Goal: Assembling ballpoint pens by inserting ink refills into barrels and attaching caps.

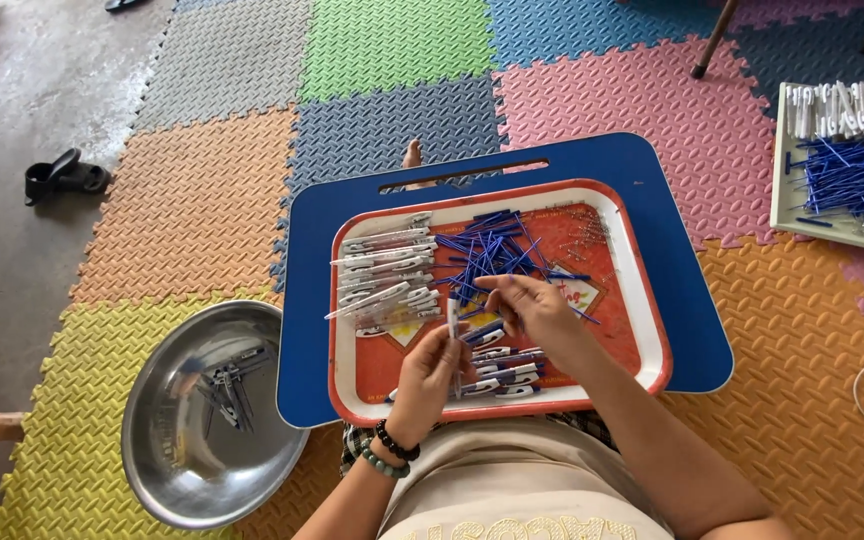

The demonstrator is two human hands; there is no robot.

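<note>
- Head view: the left hand (430, 372) is closed around a white pen barrel (453, 318), held upright just above the red tray (642, 300); beaded bracelets sit on that wrist.
- The right hand (532, 305) hovers at about 2 o'clock from the left — fingers pinched narrowly; what it pinches is too small to tell.
- On the tray, a heap of white pen barrels (382, 270) lies at 10 o'clock, blue refills (492, 245) at 12 o'clock, small metal springs (587, 228) at 1 o'clock, finished pens (502, 372) near the hands.
- The tray rests on a blue lap desk (682, 330).
- A steel bowl (157, 450) with a few pens sits at 8 o'clock on the foam mat.
- A second tray (780, 170) of refills lies at 2 o'clock, well apart.
</note>
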